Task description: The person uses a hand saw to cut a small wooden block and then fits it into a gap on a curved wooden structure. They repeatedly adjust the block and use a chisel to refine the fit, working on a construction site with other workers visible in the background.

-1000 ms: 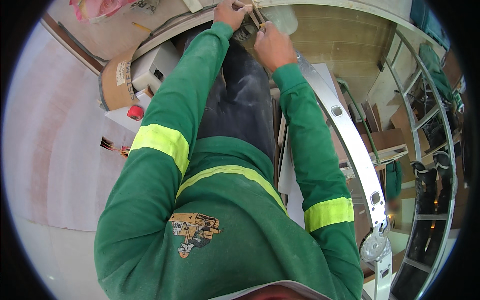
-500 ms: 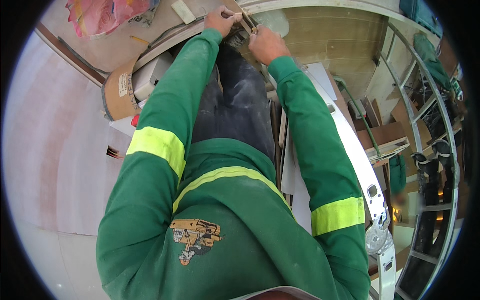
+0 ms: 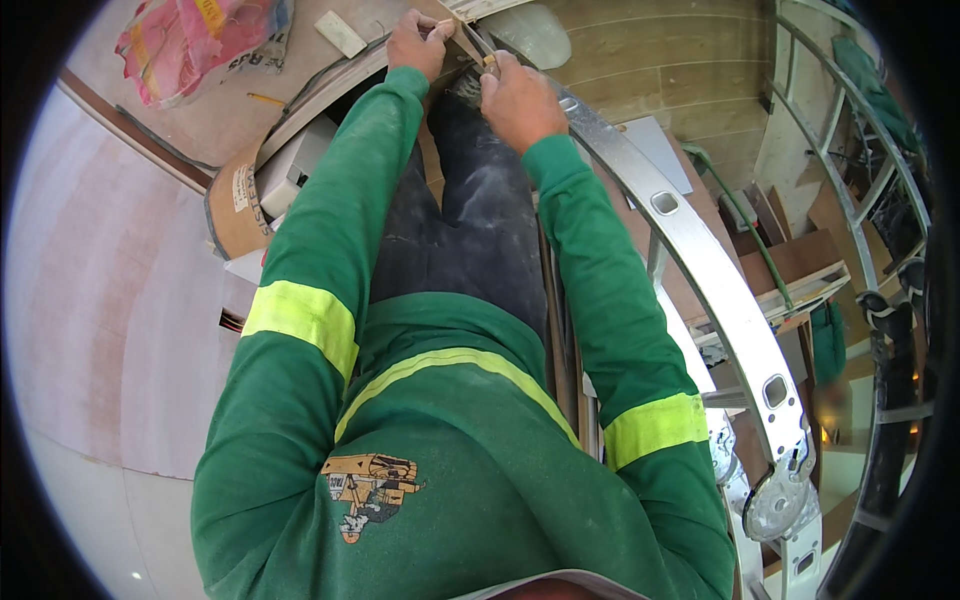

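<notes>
Both arms, in green sleeves with yellow bands, reach to the top of the view. My left hand (image 3: 418, 45) is closed in a pinch at the end of a thin brown strip (image 3: 466, 42). Close by on the right, my right hand (image 3: 523, 103) is closed around something with a small yellowish tip (image 3: 490, 62). Its fingers hide most of that thing, so I cannot tell its kind. The strip lies between the two hands, above my dust-marked dark trousers (image 3: 480, 180).
A metal ladder (image 3: 720, 270) curves along my right side. At the left stand a curved brown cardboard piece (image 3: 238, 205) and a white box (image 3: 297, 170). A pink plastic bag (image 3: 185, 45), a pale block (image 3: 340, 34) and a pencil (image 3: 265, 98) lie on the board ahead.
My view has shifted, so more of the ladder shows at the right. Both hands sit slightly further left in the picture, still close together at the strip.
</notes>
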A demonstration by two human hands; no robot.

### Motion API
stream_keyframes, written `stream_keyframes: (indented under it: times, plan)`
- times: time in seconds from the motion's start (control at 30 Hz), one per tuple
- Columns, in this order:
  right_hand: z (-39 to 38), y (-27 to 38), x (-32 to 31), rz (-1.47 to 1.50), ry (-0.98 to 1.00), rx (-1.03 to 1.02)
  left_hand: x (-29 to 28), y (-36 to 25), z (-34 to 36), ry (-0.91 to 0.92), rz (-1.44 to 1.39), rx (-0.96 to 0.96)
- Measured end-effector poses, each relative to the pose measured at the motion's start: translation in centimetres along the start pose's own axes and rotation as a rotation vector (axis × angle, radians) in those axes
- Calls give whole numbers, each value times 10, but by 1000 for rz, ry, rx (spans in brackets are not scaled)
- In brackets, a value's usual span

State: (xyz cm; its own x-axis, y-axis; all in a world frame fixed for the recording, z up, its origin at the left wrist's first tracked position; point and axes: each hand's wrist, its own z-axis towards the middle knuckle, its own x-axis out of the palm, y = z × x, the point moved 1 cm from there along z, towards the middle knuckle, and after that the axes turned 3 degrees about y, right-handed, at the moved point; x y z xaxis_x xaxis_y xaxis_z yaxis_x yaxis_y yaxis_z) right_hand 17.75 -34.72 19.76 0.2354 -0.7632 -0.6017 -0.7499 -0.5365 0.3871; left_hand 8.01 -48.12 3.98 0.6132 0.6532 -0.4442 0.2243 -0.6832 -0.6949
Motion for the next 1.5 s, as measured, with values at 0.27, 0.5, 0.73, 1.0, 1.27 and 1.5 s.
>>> stream_keyframes:
  times: [0.27, 0.5, 0.73, 1.0, 1.27, 1.5]
  plan:
    - [-13, -2, 24, 65, -16, -5, 11, 11, -5, -67, -51, 60]
    - [-16, 6, 27, 5, -37, 29, 14, 13, -4, -83, 60, 100]
    - [-12, 3, 28, 52, -67, -24, 9, 17, -3, -7, -78, 44]
    - [-16, -3, 34, 66, -102, -42, 7, 16, -5, 21, -143, 53]
    - [-18, -2, 31, 88, -59, -18, 8, 10, -6, 6, -46, 62]
    - [-19, -6, 33, 71, -81, -33, 0, -12, -10, -92, 19, 147]
